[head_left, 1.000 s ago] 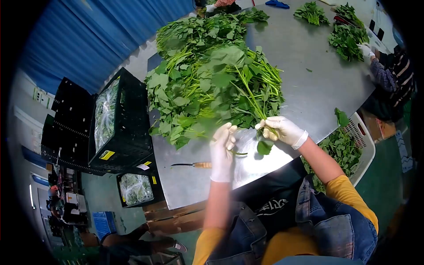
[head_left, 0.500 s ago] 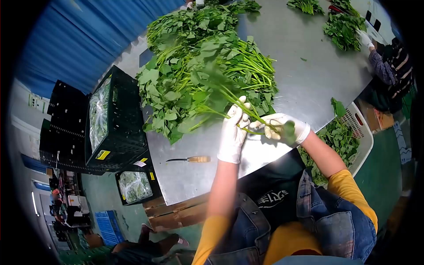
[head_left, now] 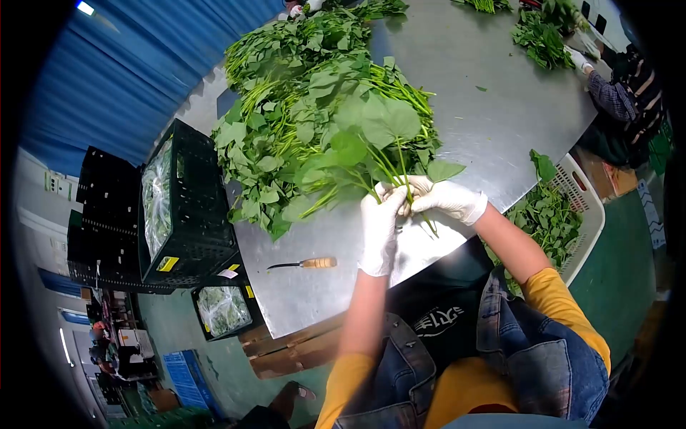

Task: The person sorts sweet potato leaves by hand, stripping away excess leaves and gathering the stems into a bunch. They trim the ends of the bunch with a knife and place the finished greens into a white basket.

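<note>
My left hand [head_left: 379, 227], in a white glove, is closed round several leafy green stems [head_left: 386, 169] near their lower ends. Against it, my gloved right hand [head_left: 451, 200] pinches the same stems, and their cut ends stick out below its fingers. The broad leaves of the bunch fan out up and to the left, partly blurred. Just beyond lies a big heap of leafy greens [head_left: 286, 136] on the metal table [head_left: 500, 121]. A curved knife with a wooden handle [head_left: 318, 262] rests on the table left of my left hand.
Left of the table stand black crates [head_left: 193, 207] with plastic-wrapped greens. A white basket [head_left: 587, 214] of greens is at my right. Across the table, a co-worker's gloved hand [head_left: 577, 58] touches a bundle of greens [head_left: 541, 39]. A blue curtain [head_left: 128, 79] hangs behind.
My right hand has moved up and left to meet my left hand at the stems. The held leaves now stand more upright. The whole view has shifted slightly.
</note>
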Demonstrator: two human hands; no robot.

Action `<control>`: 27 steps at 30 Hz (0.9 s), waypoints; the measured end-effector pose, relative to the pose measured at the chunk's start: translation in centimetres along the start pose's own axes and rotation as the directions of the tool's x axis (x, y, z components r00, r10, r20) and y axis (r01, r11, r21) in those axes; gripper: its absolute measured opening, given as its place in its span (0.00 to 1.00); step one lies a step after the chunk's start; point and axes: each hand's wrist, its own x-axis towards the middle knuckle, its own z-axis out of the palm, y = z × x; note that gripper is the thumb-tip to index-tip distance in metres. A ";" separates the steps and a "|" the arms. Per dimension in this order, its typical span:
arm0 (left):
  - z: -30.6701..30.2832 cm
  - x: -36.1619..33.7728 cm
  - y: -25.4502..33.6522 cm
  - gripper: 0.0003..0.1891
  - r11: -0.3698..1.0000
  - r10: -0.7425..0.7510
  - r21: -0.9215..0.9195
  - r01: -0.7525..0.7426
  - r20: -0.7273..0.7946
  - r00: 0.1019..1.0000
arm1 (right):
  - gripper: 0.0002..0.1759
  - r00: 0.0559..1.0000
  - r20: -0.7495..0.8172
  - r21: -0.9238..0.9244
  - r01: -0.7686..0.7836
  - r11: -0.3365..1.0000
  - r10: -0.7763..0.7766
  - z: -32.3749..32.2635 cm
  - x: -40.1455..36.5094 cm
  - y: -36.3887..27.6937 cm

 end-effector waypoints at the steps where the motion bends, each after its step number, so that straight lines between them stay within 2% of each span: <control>1: 0.3 0.4 0.2 0.07 0.998 0.002 -0.069 0.000 0.030 1.000 | 0.31 0.998 -0.066 0.048 -0.019 0.999 0.022 0.2 -0.1 0.2; 2: 0.4 0.5 0.0 0.07 0.998 0.004 -0.068 -0.002 0.031 1.000 | 0.30 0.990 -0.130 0.096 -0.035 0.995 0.048 1.8 -0.3 -0.6; 3: 0.4 0.6 -0.4 0.07 1.000 0.016 0.000 -0.016 -0.005 1.000 | 0.23 0.973 -0.232 0.090 0.039 0.995 -0.017 3.6 -0.4 -1.3; 4: 0.4 0.6 -0.6 0.06 0.997 0.029 0.068 -0.027 -0.040 0.999 | 0.23 0.972 -0.234 0.091 0.041 0.995 -0.018 4.2 -0.7 -1.8; 5: 0.6 0.9 -0.3 0.07 0.993 0.087 0.079 -0.091 0.053 0.995 | 0.19 0.948 -0.317 0.165 0.083 0.983 -0.027 4.6 -0.8 -2.1; 7: 0.5 1.0 -1.2 0.07 0.993 0.090 0.075 -0.092 0.039 0.995 | 0.12 0.878 -0.475 0.257 0.201 0.945 -0.057 7.8 -2.0 -4.4; 8: 0.4 1.2 -2.1 0.06 0.993 0.092 0.068 -0.093 0.021 0.996 | 0.12 0.876 -0.479 0.257 0.204 0.945 -0.059 7.1 -2.2 -4.1; 9: -0.2 2.1 -3.6 0.05 0.954 -0.110 -0.283 0.099 -0.025 0.994 | 0.11 0.877 -0.468 0.292 0.271 0.917 -0.110 5.9 -2.6 -3.3; 10: -0.1 2.1 -3.5 0.05 0.954 -0.115 -0.282 0.105 -0.019 0.993 | 0.10 0.874 -0.459 0.326 0.335 0.884 -0.162 5.2 -2.9 -3.0; 11: -0.1 2.1 -3.0 0.05 0.977 -0.032 -0.215 0.005 -0.122 0.992 | 0.09 0.812 -0.517 0.250 0.444 0.861 -0.269 6.0 -3.8 -3.4; 12: -0.2 2.2 -2.6 0.06 0.986 0.057 -0.138 -0.089 -0.219 0.974 | 0.08 0.730 -0.539 -0.121 0.427 0.896 -0.421 4.0 -4.8 -2.1; 13: -1.0 2.6 -2.0 0.07 0.981 0.089 -0.146 -0.131 -0.264 0.961 | 0.07 0.810 -0.427 0.291 0.543 0.787 -0.401 3.1 -6.7 -2.8; 14: -2.0 3.0 -1.3 0.09 0.973 0.118 -0.153 -0.172 -0.310 0.943 | 0.07 0.854 -0.297 0.662 0.507 0.552 -0.428 1.9 -8.9 -3.3; 15: -3.1 3.2 -0.5 0.09 0.956 0.108 -0.218 -0.197 -0.363 0.926 | 0.09 0.799 -0.438 0.550 0.601 0.580 -0.412 -0.9 -11.9 -2.5; 16: -4.0 2.6 0.7 0.08 0.949 0.180 -0.195 -0.247 -0.310 0.934 | 0.12 0.718 -0.566 0.421 0.674 0.608 -0.405 -4.4 -15.1 -1.4; 18: -4.9 2.4 1.9 0.10 0.926 0.214 -0.199 -0.322 -0.426 0.879 | 0.33 0.404 -0.850 0.338 0.910 0.240 -0.338 -10.9 -21.3 0.3; 19: -5.5 2.2 2.1 0.10 0.926 0.210 -0.201 -0.319 -0.426 0.880 | 0.45 0.397 -0.874 0.386 0.917 0.096 -0.279 -9.8 -22.4 -0.9; 20: -6.0 2.2 2.0 0.12 0.895 0.167 -0.344 -0.284 -0.331 0.929 | 0.57 0.398 -0.890 0.417 0.907 -0.048 -0.222 -7.8 -23.5 -3.0; 21: -6.2 2.3 1.7 0.15 0.849 0.137 -0.476 -0.232 -0.227 0.964 | 0.68 0.406 -0.873 0.441 0.894 -0.080 -0.270 -5.4 -22.2 -4.1; 22: -6.1 2.3 1.2 0.15 0.847 0.137 -0.477 -0.234 -0.229 0.964 | 0.70 0.490 -0.765 0.490 0.864 0.116 -0.419 -4.8 -20.6 -3.6; 23: -5.9 2.3 0.4 0.17 0.868 0.043 -0.481 -0.122 -0.172 0.984 | 0.66 0.588 -0.736 0.494 0.805 0.329 -0.335 -4.4 -18.7 -3.0; 24: -5.7 2.4 -0.4 0.18 0.879 -0.053 -0.477 -0.007 -0.112 0.992 | 0.57 0.630 -0.725 0.458 0.742 0.489 -0.278 -1.2 -15.1 -4.4; 25: -6.0 2.7 -1.4 0.19 0.869 -0.079 -0.492 0.042 -0.053 0.995 | 0.45 0.748 -0.583 0.465 0.627 0.625 -0.316 -0.6 -13.3 -4.1; 26: -5.4 1.8 -0.9 0.18 0.913 -0.049 -0.408 0.026 -0.045 0.998 | 0.33 0.775 -0.549 0.291 0.528 0.798 -0.313 0.5 -10.8 -5.4; 27: -5.5 1.3 -0.8 0.18 0.934 -0.039 -0.358 0.012 -0.067 0.997 | 0.25 0.763 -0.565 -0.048 0.349 0.936 -0.314 2.5 -9.2 -7.8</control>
